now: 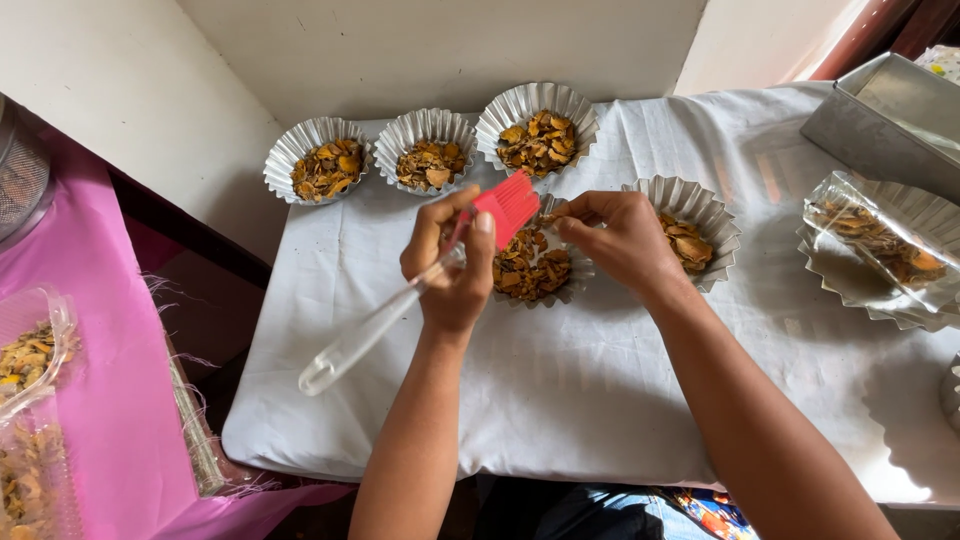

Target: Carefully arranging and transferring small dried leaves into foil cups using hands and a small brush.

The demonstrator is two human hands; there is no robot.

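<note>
L. hand point(452, 275) gripping red brush point(505, 207) — bristles poking above fingertips; r. hand point(625, 240) pinching foil cup point(533, 268) rim.

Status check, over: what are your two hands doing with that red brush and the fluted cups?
Left hand grips red silicone brush, clear handle. Right hand pinches rim of fluted cup holding dried orange-brown chips. Nothing blocking; neighbouring cup touches right hand's side.

A single head-worn camera is looking steeply down from close above at the white-covered worktop point(600, 390), facing the wall behind it.
</note>
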